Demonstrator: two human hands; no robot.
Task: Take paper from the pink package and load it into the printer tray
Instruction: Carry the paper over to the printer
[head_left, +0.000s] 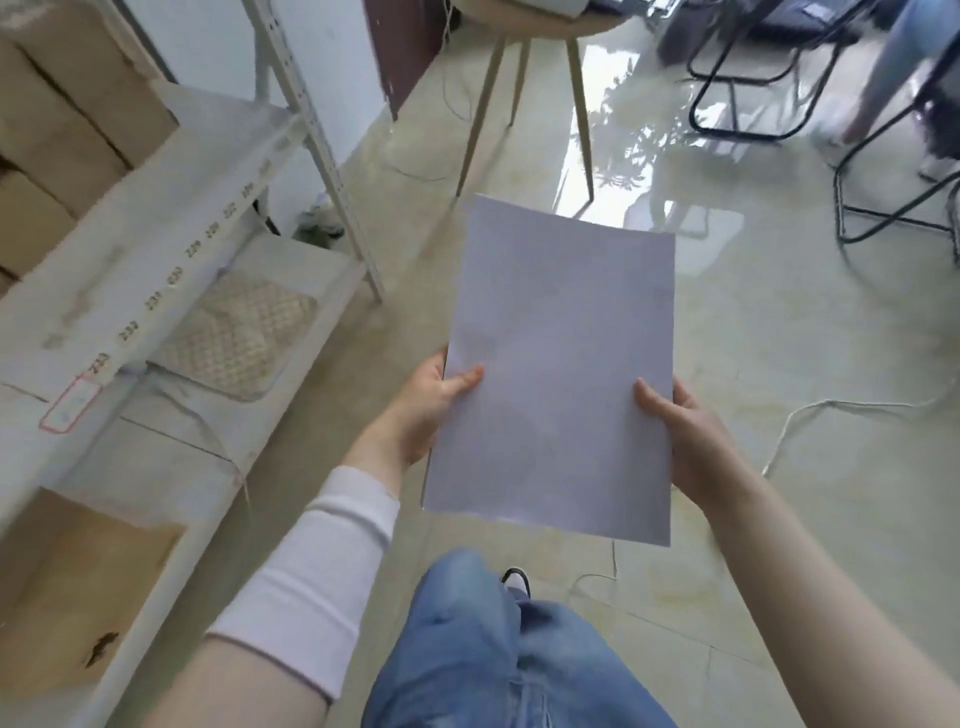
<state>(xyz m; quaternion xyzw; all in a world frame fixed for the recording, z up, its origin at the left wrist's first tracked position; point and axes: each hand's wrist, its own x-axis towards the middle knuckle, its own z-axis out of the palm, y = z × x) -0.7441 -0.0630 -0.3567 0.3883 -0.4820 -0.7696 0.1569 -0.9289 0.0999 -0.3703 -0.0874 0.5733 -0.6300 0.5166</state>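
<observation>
Two bare hands gripping thin stack of plain white paper (561, 364) above glossy beige tiled floor (805, 389), left hand (423, 410) and right hand (691, 441) pinching opposite long edges, thumbs on top, white metal shelving (171, 208) alongside at left.

Head cam, fwd-down, close over hands (561, 431)

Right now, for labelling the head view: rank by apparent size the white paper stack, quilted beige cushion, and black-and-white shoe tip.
1. White paper stack, nearest the camera, so flattered.
2. Quilted beige cushion on the shelf.
3. Black-and-white shoe tip, mostly hidden.
</observation>
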